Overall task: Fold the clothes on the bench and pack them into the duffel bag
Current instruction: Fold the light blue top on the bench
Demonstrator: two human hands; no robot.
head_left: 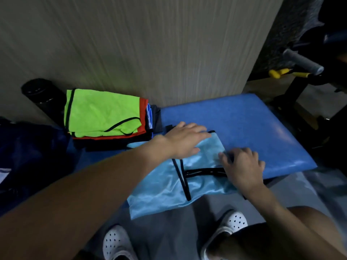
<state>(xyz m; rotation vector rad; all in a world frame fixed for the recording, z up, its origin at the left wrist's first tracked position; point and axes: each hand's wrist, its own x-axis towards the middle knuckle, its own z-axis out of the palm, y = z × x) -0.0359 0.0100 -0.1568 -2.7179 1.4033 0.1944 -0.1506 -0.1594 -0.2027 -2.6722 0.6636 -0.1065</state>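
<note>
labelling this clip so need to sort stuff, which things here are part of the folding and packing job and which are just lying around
Part of the job:
light blue vest, with the left hand and right hand on it
folded stack
dark blue bag
blue bench

Just lying about:
black cylinder by the wall
yellow handles
grey padded bar

Blue padded bench (244,119), my reference. On its near edge I see a shiny light blue vest (161,186) with black trim, spread flat and partly folded, one corner hanging over that edge. At the bench's far left end sits a folded stack (112,137), topped by a neon green vest (101,111). A dark navy duffel bag (33,147) lies just beyond the left end.
</note>
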